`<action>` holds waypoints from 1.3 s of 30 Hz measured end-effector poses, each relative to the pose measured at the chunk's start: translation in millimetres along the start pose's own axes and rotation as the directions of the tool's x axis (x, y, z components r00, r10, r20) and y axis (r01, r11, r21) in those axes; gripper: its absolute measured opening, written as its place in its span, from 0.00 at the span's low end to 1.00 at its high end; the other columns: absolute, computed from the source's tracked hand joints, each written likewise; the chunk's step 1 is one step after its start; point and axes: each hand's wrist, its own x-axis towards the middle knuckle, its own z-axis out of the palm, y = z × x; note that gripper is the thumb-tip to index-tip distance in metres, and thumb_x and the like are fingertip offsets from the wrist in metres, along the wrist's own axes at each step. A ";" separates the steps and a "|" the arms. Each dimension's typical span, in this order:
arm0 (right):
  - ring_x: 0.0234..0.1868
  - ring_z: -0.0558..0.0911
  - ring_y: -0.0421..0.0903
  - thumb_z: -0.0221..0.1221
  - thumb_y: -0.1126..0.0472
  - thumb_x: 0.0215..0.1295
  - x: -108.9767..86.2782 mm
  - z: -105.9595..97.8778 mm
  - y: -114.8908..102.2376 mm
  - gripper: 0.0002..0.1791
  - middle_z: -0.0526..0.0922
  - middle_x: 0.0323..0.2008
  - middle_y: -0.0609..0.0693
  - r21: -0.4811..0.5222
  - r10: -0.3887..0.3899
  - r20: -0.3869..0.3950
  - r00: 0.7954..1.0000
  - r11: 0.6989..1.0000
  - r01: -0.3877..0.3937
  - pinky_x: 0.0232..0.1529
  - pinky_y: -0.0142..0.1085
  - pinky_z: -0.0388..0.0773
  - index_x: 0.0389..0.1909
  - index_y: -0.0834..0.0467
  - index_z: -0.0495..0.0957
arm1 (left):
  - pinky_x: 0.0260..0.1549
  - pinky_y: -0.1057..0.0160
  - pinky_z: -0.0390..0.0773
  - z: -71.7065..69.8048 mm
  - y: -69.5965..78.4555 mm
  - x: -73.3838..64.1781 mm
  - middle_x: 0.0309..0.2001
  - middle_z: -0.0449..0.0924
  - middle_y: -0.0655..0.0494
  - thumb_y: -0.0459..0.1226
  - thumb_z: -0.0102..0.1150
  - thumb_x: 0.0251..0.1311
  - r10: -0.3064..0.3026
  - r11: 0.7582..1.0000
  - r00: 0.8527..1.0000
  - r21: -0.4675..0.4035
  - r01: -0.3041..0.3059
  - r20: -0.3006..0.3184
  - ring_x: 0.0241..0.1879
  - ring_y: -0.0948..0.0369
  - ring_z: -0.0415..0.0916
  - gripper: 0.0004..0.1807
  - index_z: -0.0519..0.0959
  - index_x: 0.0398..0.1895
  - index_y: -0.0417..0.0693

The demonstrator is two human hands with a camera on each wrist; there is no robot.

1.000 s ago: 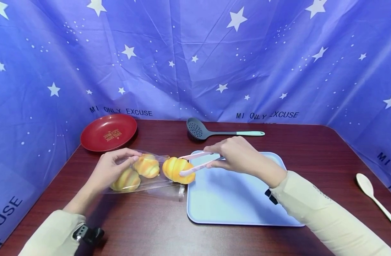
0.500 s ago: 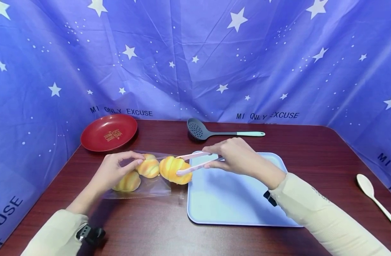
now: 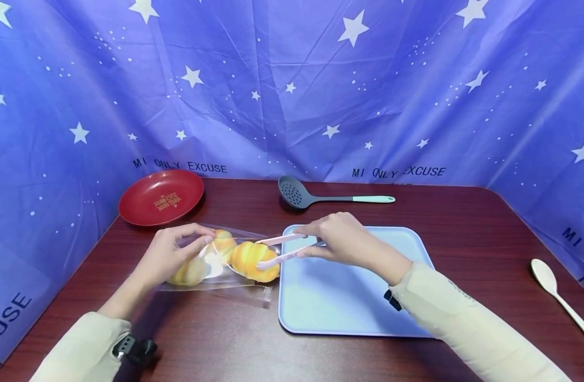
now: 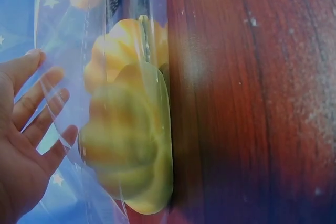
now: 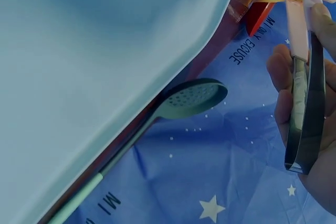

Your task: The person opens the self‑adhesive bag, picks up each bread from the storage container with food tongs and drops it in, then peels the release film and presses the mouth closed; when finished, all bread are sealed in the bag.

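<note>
A clear plastic bag (image 3: 225,282) lies on the left part of the table with two bread rolls in it, one near roll (image 3: 189,271) and one farther roll (image 3: 223,244). My left hand (image 3: 170,252) pinches the bag's upper edge between thumb and fingers; its film also covers the fingertips in the left wrist view. My right hand (image 3: 344,241) holds pink-tipped metal tongs (image 5: 304,93). Between the tong tips sits a yellow, ridged bread roll (image 3: 246,260), at the bag's right-hand mouth. How far the film surrounds this roll is hard to tell.
Right of the bag lies a light-blue tray (image 3: 339,313), under my right forearm. A red plate (image 3: 160,196) sits at the back left. The grey slotted ladle (image 3: 294,192) rests behind the tray, and a pale spoon (image 3: 545,276) lies at the far right.
My right hand has moved left and slightly nearer, carrying the tonged roll farther into the bag's mouth. My left hand has shifted slightly right along the bag.
</note>
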 end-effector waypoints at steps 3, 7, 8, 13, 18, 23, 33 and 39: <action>0.20 0.75 0.34 0.69 0.42 0.61 5.9 4.3 -1.4 0.24 0.90 0.34 0.46 0.018 -0.007 -0.026 1.000 1.000 0.008 0.19 0.30 0.66 0.53 0.53 0.87 | 0.46 0.69 0.81 -0.6 0.1 0.0 0.43 0.88 0.55 0.33 0.67 0.65 0.006 0.998 1.000 -0.055 -0.007 -0.009 0.45 0.68 0.83 0.07 0.88 0.44 0.45; 0.21 0.75 0.35 0.69 0.42 0.61 12.3 8.6 -0.9 0.24 0.90 0.38 0.46 0.024 -0.019 -0.053 0.998 0.999 0.021 0.18 0.30 0.66 0.52 0.53 0.87 | 0.44 0.76 0.78 -1.4 0.6 -0.3 0.44 0.88 0.53 0.33 0.66 0.66 -0.003 0.995 1.000 -0.098 0.002 -0.008 0.44 0.69 0.83 0.06 0.87 0.44 0.45; 0.20 0.74 0.34 0.69 0.43 0.61 13.2 9.2 -0.3 0.24 0.90 0.39 0.46 0.024 -0.020 -0.054 0.998 0.999 0.022 0.18 0.30 0.66 0.52 0.53 0.87 | 0.44 0.76 0.78 -1.5 0.6 -0.3 0.44 0.88 0.52 0.33 0.66 0.66 -0.004 0.995 1.000 -0.103 0.003 -0.007 0.44 0.70 0.82 0.06 0.87 0.44 0.44; 0.19 0.72 0.34 0.71 0.43 0.60 13.6 7.6 3.3 0.24 0.90 0.36 0.45 0.019 0.003 -0.040 0.999 1.000 -0.002 0.18 0.30 0.66 0.52 0.53 0.87 | 0.46 0.77 0.77 -1.7 -0.4 -0.5 0.44 0.88 0.52 0.32 0.65 0.66 -0.007 0.993 1.000 -0.114 0.008 0.006 0.45 0.71 0.82 0.06 0.87 0.44 0.43; 0.20 0.75 0.34 0.71 0.43 0.59 11.1 7.9 4.6 0.24 0.89 0.32 0.43 -0.003 0.018 0.000 1.000 1.000 -0.018 0.18 0.30 0.66 0.52 0.51 0.87 | 0.48 0.78 0.75 -1.8 -0.5 -1.6 0.45 0.88 0.53 0.34 0.65 0.67 -0.028 0.995 1.000 -0.091 0.028 0.011 0.46 0.73 0.81 0.07 0.87 0.46 0.44; 0.20 0.72 0.34 0.70 0.43 0.60 12.2 15.2 0.0 0.25 0.89 0.33 0.45 0.032 -0.010 -0.014 1.000 0.999 0.010 0.19 0.30 0.67 0.54 0.53 0.87 | 0.47 0.77 0.76 -1.7 1.7 -1.5 0.46 0.88 0.54 0.35 0.65 0.67 -0.041 0.995 0.999 -0.090 0.042 0.013 0.46 0.72 0.81 0.08 0.87 0.46 0.45; 0.19 0.70 0.32 0.69 0.41 0.60 29.1 24.5 -10.7 0.25 0.85 0.25 0.40 0.070 -0.005 0.001 1.000 0.998 0.005 0.20 0.30 0.67 0.53 0.52 0.87 | 0.46 0.75 0.77 -1.0 0.0 -1.9 0.43 0.88 0.55 0.33 0.67 0.65 -0.029 0.998 1.000 -0.047 0.028 -0.005 0.44 0.71 0.81 0.08 0.87 0.46 0.45; 0.23 0.79 0.36 0.69 0.41 0.61 31.5 26.5 -10.3 0.27 0.90 0.41 0.45 0.053 -0.011 -0.021 1.000 0.999 0.012 0.21 0.30 0.69 0.56 0.53 0.86 | 0.46 0.75 0.77 -1.9 -1.3 -2.9 0.42 0.88 0.56 0.33 0.67 0.65 -0.017 0.999 1.000 -0.027 0.017 0.002 0.44 0.72 0.80 0.07 0.87 0.45 0.46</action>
